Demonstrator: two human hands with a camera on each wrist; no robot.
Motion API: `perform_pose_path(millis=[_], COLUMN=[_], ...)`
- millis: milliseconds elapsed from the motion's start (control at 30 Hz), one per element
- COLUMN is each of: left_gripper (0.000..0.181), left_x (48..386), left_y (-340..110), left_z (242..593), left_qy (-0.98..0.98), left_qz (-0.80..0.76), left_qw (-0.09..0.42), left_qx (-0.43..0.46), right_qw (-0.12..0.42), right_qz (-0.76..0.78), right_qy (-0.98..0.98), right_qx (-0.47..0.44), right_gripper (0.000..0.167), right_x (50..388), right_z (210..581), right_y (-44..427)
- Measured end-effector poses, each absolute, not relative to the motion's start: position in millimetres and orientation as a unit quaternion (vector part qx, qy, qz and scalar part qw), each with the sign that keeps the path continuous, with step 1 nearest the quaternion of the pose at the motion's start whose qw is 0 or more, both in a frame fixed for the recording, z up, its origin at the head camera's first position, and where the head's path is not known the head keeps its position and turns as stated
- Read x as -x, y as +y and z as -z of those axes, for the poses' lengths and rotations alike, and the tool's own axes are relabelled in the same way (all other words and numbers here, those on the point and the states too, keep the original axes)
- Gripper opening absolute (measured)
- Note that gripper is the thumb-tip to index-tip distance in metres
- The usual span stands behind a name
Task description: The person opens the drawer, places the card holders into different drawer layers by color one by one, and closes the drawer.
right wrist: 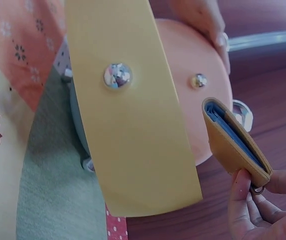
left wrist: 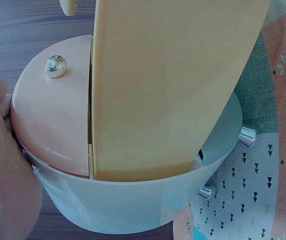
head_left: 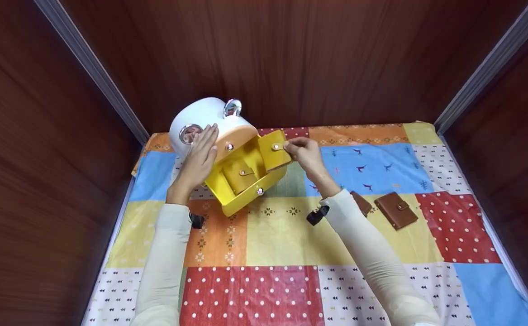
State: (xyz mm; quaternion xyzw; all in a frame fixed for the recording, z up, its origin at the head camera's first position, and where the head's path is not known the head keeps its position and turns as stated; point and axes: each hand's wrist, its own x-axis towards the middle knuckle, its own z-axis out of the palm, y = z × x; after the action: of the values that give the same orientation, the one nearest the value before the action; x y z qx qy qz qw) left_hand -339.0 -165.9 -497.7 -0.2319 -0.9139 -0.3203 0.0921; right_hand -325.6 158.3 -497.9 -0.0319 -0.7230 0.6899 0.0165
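A white rounded drawer box (head_left: 202,108) stands tilted toward the viewer's right at the back left, with a peach upper drawer front (head_left: 236,138) and a yellow lower drawer (head_left: 245,198) pulled out. My left hand (head_left: 197,160) lies with fingers extended against the side of the box. Between the right hand's (head_left: 308,156) thumb and fingers a yellow snap wallet (head_left: 270,154) is pinched by its strap end, over the drawer's right end. Inside the drawer lies a second, mustard wallet (head_left: 239,177). In the right wrist view, the held wallet (right wrist: 230,150) shows dark inner sleeves.
Two brown wallets lie on the right: one (head_left: 397,210) in full view, the other (head_left: 361,203) partly behind the right forearm. A patchwork cloth (head_left: 286,290) covers the table. Dark wood panels (head_left: 313,63) enclose the back and sides.
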Motion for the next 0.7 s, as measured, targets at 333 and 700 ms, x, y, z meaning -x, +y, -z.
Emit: perform_pose_path(millis=[333,700], left_gripper=[0.055,0.056], left_x=[338.3,338.4], left_y=[-166.5,-165.6], left_z=[499.3,497.2], left_qy=[-0.911,-0.917], left_qz=[0.324,0.316], left_qw=[0.098,0.088], left_qx=[0.234,0.228], right_qw=[0.008,0.003], right_qz=[-0.675,-0.647], right_qy=[-0.738,-0.762], right_qx=[0.028,0.031], right_gripper=[0.024,0.023], right_x=[328.1,331.5], right_z=[499.7,502.8], right_y=[143.7,132.5])
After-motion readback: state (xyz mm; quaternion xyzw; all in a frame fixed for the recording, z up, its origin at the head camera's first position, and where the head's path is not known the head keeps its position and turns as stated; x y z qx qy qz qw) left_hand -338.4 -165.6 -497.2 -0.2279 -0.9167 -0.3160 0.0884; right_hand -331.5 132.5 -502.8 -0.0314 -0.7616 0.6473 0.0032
